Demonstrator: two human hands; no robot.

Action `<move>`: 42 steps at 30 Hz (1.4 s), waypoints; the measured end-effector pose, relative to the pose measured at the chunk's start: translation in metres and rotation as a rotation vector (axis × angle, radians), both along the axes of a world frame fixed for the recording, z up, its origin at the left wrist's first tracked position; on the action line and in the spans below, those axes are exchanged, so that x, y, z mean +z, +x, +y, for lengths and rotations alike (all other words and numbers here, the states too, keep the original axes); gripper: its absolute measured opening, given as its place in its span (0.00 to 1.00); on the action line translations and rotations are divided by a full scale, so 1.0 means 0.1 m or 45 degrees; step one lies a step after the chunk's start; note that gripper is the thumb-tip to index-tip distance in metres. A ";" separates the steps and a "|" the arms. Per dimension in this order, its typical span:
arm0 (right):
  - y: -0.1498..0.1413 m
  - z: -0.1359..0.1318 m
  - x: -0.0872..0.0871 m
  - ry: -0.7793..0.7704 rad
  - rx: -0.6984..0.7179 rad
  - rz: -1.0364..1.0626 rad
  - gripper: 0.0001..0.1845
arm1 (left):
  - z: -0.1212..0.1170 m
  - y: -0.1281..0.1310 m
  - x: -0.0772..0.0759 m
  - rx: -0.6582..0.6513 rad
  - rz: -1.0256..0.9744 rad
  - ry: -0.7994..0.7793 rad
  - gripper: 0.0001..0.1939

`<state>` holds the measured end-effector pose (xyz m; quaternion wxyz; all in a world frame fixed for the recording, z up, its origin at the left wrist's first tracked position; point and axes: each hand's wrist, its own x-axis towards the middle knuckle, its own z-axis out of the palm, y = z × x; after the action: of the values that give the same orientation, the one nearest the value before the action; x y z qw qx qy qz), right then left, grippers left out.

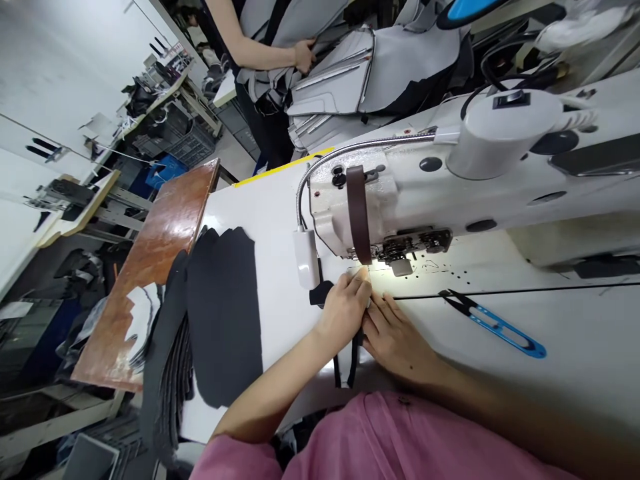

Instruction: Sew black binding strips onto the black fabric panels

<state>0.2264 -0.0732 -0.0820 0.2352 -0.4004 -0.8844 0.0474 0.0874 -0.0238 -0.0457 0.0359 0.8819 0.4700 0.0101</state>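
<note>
My left hand is at the needle area of a white sewing machine, fingers bent and closed on a small black fabric piece. Part of that piece sticks out to the left of the hand, and a narrow black-edged strip hangs below toward my body. Close beside it on the right, my right hand lies with fingers stretched out over the work at the table's seam. The needle and the fabric under my fingertips are hidden. A machine lamp on a bent metal tube stands just left of the sewing head.
Blue thread snips lie to the right on the white table. Black fabric panels are stacked at the left, beside a brown wooden board with white pieces. Across the table, another person's hand touches grey fabric parts.
</note>
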 end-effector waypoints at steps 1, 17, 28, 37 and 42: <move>0.02 0.03 0.01 -0.037 0.014 0.006 0.20 | 0.03 0.01 0.02 0.017 0.022 -0.009 0.10; 0.15 0.36 0.06 -0.075 0.070 -0.111 0.33 | 0.25 -0.12 0.24 0.048 -0.206 -0.129 0.16; 0.21 0.55 0.03 -0.213 0.180 -0.002 0.33 | 0.39 -0.07 0.21 0.146 -0.039 -0.176 0.14; 0.23 0.59 -0.01 -0.219 0.211 0.105 0.32 | 0.48 0.01 0.33 0.164 0.074 -0.236 0.14; 0.23 0.58 0.02 -0.206 0.222 0.124 0.28 | 0.49 0.00 0.33 0.130 0.013 -0.246 0.15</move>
<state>0.2491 -0.0152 -0.0797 0.2397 -0.3368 -0.8967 0.1581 0.0873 0.0253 -0.0122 0.1179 0.8493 0.5132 -0.0378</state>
